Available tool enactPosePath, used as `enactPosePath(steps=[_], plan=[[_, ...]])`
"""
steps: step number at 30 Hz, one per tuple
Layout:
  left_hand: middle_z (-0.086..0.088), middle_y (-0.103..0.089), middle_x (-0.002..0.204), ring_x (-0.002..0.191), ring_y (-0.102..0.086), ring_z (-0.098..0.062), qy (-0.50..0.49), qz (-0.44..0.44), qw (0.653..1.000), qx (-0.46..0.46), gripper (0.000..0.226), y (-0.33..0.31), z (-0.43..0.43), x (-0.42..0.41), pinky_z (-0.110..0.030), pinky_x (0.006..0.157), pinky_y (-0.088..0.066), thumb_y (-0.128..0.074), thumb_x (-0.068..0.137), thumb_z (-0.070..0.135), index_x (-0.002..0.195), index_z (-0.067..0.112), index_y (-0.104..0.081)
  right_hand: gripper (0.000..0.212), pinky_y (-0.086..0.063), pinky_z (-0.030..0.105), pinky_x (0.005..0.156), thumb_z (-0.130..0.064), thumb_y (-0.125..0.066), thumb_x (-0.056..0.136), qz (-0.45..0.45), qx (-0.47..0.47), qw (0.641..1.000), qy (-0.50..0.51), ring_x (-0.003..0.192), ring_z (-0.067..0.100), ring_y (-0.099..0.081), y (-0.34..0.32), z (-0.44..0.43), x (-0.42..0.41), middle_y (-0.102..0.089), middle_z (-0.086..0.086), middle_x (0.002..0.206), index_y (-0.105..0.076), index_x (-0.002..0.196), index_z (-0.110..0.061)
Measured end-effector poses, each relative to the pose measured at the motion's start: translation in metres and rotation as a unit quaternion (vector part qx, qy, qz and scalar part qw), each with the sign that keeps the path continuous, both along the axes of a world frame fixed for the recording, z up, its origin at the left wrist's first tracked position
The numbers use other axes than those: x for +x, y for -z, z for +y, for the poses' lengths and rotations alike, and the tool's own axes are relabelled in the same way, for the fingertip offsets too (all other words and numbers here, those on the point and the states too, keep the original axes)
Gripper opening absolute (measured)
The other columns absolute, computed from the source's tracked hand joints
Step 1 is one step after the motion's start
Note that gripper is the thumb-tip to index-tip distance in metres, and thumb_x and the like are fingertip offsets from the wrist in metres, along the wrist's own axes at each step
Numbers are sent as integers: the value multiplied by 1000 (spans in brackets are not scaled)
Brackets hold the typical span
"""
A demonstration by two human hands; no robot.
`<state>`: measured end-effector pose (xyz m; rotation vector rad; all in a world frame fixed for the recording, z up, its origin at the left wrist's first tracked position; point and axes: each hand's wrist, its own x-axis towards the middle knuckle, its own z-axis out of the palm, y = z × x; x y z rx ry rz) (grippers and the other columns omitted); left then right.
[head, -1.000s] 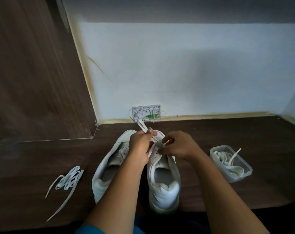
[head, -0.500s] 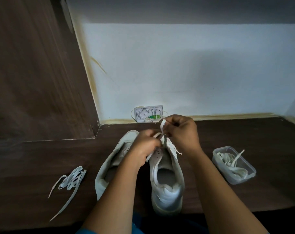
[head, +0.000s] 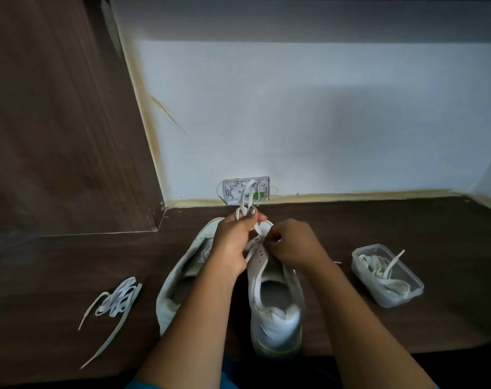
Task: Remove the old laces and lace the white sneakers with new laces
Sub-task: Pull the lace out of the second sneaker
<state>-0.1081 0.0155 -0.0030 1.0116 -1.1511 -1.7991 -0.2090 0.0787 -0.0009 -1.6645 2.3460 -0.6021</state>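
White lace (head: 245, 196) is running up beyond the sneaker (head: 272, 304) toe, left hand (head: 233, 242) gripping it, right hand (head: 292, 245) pinching it beside the eyelets (head: 259, 251).

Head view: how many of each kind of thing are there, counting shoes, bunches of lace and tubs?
Sneakers: 2, left sneaker and right sneaker.
Lace bunches: 3, held lace, loose pile and tub laces.
Tubs: 1, the tub.
Total: 6.
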Motion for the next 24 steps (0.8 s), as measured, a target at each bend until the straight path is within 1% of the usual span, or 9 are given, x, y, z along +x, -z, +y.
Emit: enactPosePath(steps=[6,10,12,13,15,17,20,22,24], plan=[[7,-61,71,66,-51,-13,-1,52,997,53,27,-5,-7,6,-29,63,-41,-58,90,31,66,20,-61,12,-42,26,67,-13,-58,83,-54,-95,993,53,86,23,-62,-2,-7,0,-70,6,89,-69,81,-11],[-2,-63,71,72,-60,-18,181,215,960,0,35,-18,-3,23,-37,76,-49,-78,64,44,58,14,-63,16,-35,17,66,-11,-58,83,-103,-111,984,90,88,15,-61,-2,-4,-11,-70,-2,95,-70,90,-18],[-8,-63,73,60,-60,-19,278,275,920,-1,48,-25,-1,33,-43,81,-52,-71,67,55,60,7,-66,20,-38,20,70,-11,-59,81,-90,-86,987,97,95,18,-63,1,-3,-16,-70,-1,99,-70,95,-19],[-10,-63,72,54,-58,-18,288,261,921,7,57,-26,-1,36,-46,80,-53,-59,73,61,63,5,-67,20,-40,21,72,-10,-58,81,-88,-82,987,106,95,19,-63,2,-2,-18,-70,0,99,-70,95,-19],[-7,-63,67,46,-53,-15,216,114,970,-13,62,-21,-2,33,-40,72,-55,-41,84,60,70,6,-68,19,-42,21,72,-11,-57,82,-93,-97,982,129,91,17,-63,0,0,-22,-71,-2,96,-71,91,-21],[-1,-59,64,51,-51,-14,103,-82,986,-99,42,-11,-2,24,-29,62,-50,-50,92,46,73,12,-64,15,-42,20,71,-13,-59,83,-112,-112,978,134,84,14,-62,-3,1,-24,-71,-3,92,-70,86,-24],[0,-57,74,71,-54,-19,120,-346,893,-261,18,4,-4,12,-29,67,-43,-66,84,29,72,20,-56,12,-47,23,75,-16,-64,82,-103,-63,990,71,90,15,-64,-5,1,-17,-72,-1,94,-74,86,-20],[-4,-53,78,72,-52,-20,161,-441,831,-298,13,5,0,8,-30,65,-39,-63,81,24,78,21,-51,19,-48,23,77,-13,-63,80,-63,2,998,23,95,17,-65,-1,-3,-8,-73,1,98,-76,90,-21],[-6,-55,83,75,-54,-21,158,-454,832,-275,13,0,3,6,-29,62,-40,-60,78,19,89,19,-53,25,-47,23,76,-13,-59,80,-33,37,999,1,97,20,-64,2,-6,-3,-72,2,101,-76,96,-22]])
